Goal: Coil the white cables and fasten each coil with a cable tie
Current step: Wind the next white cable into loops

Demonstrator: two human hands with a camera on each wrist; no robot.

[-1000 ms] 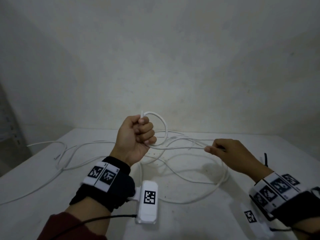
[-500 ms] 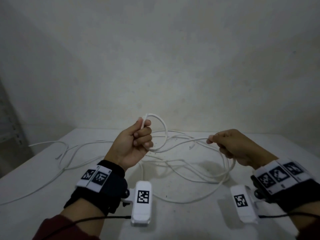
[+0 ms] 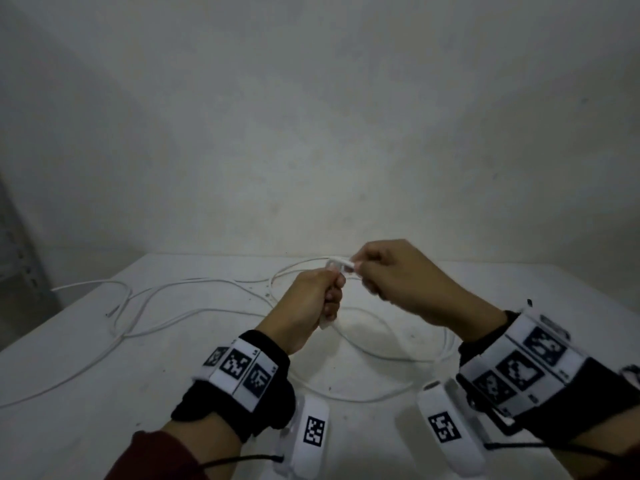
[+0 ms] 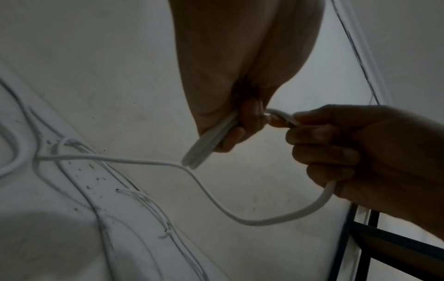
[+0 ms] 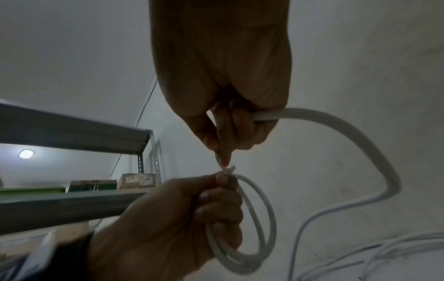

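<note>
White, smooth, round-sectioned cable (image 3: 341,265) is held above the table (image 3: 104,393) between both hands. The left hand (image 3: 304,306) is closed in a fist around a small coil (image 5: 250,226) of a few loops. The right hand (image 3: 405,275) is curled round the cable, its fingertips (image 5: 224,157) pinching the strand just beside the left thumb. The rest of the cable (image 3: 194,317) lies in loose curves on the speckled matt tabletop. Half a second ago the hands were apart; they are now touching at the coil. Grey metal shelving (image 5: 72,129) is seen to the left, and the table's far edge meets the wall.
</note>
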